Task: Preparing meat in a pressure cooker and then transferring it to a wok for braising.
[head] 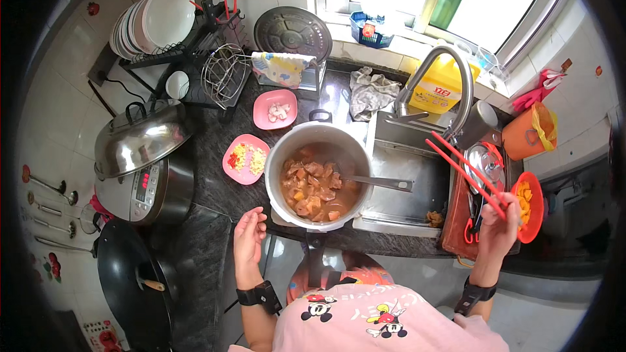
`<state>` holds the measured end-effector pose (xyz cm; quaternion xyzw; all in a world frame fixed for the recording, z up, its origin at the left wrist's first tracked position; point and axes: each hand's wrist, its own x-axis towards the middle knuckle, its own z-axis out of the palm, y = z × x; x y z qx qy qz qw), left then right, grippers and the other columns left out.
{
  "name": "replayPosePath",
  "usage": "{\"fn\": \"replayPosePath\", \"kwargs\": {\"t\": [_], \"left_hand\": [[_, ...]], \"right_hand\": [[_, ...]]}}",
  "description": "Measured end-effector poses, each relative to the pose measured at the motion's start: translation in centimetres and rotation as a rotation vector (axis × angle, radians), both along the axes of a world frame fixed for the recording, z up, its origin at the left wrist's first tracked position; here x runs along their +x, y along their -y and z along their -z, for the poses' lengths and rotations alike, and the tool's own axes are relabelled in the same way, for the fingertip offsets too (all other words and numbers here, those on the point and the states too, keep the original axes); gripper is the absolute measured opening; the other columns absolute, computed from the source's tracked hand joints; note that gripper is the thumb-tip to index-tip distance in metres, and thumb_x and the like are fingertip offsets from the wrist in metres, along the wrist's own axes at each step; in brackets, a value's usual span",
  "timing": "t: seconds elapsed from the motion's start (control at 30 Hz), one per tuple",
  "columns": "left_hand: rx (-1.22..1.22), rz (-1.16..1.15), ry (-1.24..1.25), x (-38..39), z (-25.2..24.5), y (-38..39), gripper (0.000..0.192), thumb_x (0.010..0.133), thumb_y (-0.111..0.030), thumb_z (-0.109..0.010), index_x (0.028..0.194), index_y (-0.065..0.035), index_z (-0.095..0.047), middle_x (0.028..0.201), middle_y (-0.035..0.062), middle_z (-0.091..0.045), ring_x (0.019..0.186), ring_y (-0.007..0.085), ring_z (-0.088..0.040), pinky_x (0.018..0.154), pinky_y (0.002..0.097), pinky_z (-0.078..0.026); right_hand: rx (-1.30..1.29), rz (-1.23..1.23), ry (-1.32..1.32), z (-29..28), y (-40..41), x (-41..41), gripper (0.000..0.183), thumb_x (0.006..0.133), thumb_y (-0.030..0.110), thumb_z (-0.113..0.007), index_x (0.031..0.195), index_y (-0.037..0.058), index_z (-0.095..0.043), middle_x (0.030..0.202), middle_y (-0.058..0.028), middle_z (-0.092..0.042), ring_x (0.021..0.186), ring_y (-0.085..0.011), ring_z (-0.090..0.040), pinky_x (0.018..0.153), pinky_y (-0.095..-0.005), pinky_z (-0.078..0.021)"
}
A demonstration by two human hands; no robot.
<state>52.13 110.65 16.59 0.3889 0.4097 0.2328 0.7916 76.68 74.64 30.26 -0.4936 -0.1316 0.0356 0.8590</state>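
Red chopsticks (467, 172) are held in my right hand (502, 218), their tips pointing up and left over the sink's right edge. Beside that hand is a red bowl (536, 205) of orange-yellow chunks; whether the hand touches it I cannot tell. My left hand (251, 235) is raised near the counter's front edge, holding nothing, fingers loosely curled. Between my hands stands a metal pot (275, 195) of meat chunks in brown broth, with a metal utensil's handle (386, 182) resting over its rim. Pink dishes of chopped garlic and red pepper (261, 143) and of pale pieces (288, 122) stand left of it.
The steel sink (411, 195) and curved faucet (467, 88) lie right of the pot. A cutting board (447, 234) with red-handled scissors (470, 232) is beyond the sink. A multicooker (171, 195), large domed lid (142, 144), black wok (124, 274) and dish rack (161, 58) occupy the left.
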Motion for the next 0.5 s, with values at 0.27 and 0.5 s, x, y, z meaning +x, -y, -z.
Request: {"fn": "replayPosePath", "kwargs": {"t": [0.27, 0.5], "left_hand": [[0.007, -0.048, -0.009, 0.4, -0.4, 1.1, 0.019, 0.087, -0.015, -0.051, 0.101, -0.0026, -0.056, 0.080, 0.0021, -0.059, 0.060, 0.0057, -0.049, 0.049, 0.0169, -0.035], [0.078, -0.154, -0.028, -1.4, -1.7, 3.5, 0.018, 0.088, -0.015, -0.050, 0.100, -0.0030, -0.056, 0.079, 0.0013, -0.058, 0.060, 0.0051, -0.046, 0.049, 0.0170, -0.035]], "right_hand": [[-0.696, -0.002, 0.389, 10.9, -1.3, 0.0, 0.021, 0.084, -0.002, -0.045, 0.103, -0.0034, -0.054, 0.098, -0.0140, -0.053, 0.087, -0.0227, -0.058, 0.074, -0.0308, -0.0491], [-0.890, -0.308, 0.718, 18.7, -12.4, 10.3, 0.034, 0.071, -0.008, -0.052, 0.102, 0.0054, -0.056, 0.102, -0.0165, -0.047, 0.086, -0.0293, -0.055, 0.072, -0.0315, -0.0462]]}}
